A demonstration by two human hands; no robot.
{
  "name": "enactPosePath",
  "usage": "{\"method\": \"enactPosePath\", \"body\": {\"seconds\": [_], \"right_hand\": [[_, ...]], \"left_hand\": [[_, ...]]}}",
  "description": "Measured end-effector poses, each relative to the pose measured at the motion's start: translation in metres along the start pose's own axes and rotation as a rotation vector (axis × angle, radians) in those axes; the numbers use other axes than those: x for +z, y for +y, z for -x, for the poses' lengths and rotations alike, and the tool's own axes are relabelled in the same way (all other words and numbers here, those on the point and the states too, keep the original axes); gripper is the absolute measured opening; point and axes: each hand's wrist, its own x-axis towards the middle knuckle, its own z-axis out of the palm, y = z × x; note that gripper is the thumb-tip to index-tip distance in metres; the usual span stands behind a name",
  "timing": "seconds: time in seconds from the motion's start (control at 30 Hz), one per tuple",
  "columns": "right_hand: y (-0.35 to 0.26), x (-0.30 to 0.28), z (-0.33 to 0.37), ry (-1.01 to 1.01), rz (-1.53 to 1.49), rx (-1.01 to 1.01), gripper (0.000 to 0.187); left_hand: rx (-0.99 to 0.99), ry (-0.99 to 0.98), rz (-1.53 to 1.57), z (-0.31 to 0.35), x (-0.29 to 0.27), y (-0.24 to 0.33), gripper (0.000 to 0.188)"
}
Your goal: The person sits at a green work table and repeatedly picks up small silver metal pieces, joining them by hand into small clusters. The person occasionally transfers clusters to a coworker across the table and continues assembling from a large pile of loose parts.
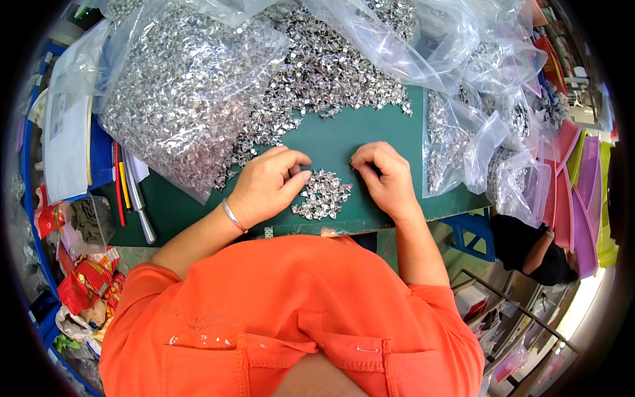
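A small pile of shiny, bent silver metal pieces (322,196) lies on the green tabletop (324,135) close to its front edge. My left hand (268,182), with a bangle on the wrist, is beside the pile's left side. Its fingers are curled, with thumb and forefinger tips a little apart at the pile's edge; what they hold, if anything, is hidden. To the right of the pile, my right hand (385,175) is closed in a pinch, thumb against bent fingers. Anything at its fingertips is too small to name.
A large heap of similar metal pieces (331,66) spreads across the back. Clear plastic bags of them stand at left (178,99) and right (446,142). Pens (126,182) and a plastic tub (91,221) are at far left. Pink and purple bins (575,198) and another person (532,251) are at right.
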Motion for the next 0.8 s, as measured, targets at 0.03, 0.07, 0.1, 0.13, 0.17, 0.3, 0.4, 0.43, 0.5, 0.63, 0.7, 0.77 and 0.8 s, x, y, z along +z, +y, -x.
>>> {"method": "enactPosePath", "body": {"seconds": [0.03, 0.07, 0.1, 0.13, 0.17, 0.3, 0.4, 0.43, 0.5, 0.63, 0.7, 0.77, 0.8], "right_hand": [[-0.001, 0.0, 0.0, -0.026, -0.051, 0.039, 0.014], [-0.002, 0.0, 0.001, -0.052, -0.102, 0.077, 0.014], [-0.008, -0.004, -0.001, -0.139, -0.186, 0.135, 0.015], [-0.016, -0.011, -0.006, -0.224, -0.269, 0.191, 0.017], [-0.02, -0.014, -0.01, -0.309, -0.352, 0.246, 0.018], [-0.017, 0.007, -0.051, -0.114, 0.115, -0.266, 0.032], [-0.004, 0.014, -0.068, -0.154, 0.242, -0.357, 0.033], [-0.003, 0.011, -0.068, -0.18, 0.192, -0.354, 0.033], [0.003, -0.007, -0.061, -0.229, 0.058, -0.241, 0.035], [0.008, -0.026, -0.036, 0.045, -0.079, 0.055, 0.026], [0.019, -0.028, -0.021, 0.184, -0.08, 0.164, 0.017], [0.011, -0.024, -0.015, 0.172, -0.026, 0.17, 0.017], [0.006, -0.02, -0.013, 0.165, 0.001, 0.173, 0.016]], "left_hand": [[0.0, 0.006, 0.001, 0.0, 0.0, 0.0, 0.018], [-0.003, 0.006, 0.004, 0.001, 0.0, 0.0, 0.018], [-0.006, 0.007, 0.006, 0.001, 0.001, -0.001, 0.017], [-0.006, 0.007, 0.007, 0.001, 0.001, -0.001, 0.017], [0.019, 0.01, -0.004, 0.0, 0.0, -0.001, 0.017], [0.032, 0.017, -0.018, -0.001, 0.001, -0.001, 0.017], [0.008, 0.001, -0.009, -0.001, 0.0, 0.001, 0.017], [0.01, 0.008, -0.002, 0.0, -0.002, 0.0, 0.017], [0.018, 0.004, 0.018, 0.001, 0.0, -0.001, 0.017], [0.03, -0.038, 0.023, -0.001, -0.002, 0.004, 0.014], [0.075, -0.054, 0.02, -0.007, -0.002, 0.004, 0.012], [0.195, -0.006, -0.055, -0.021, -0.001, 0.009, 0.013], [0.256, 0.018, -0.092, -0.03, 0.002, 0.012, 0.013]]}}
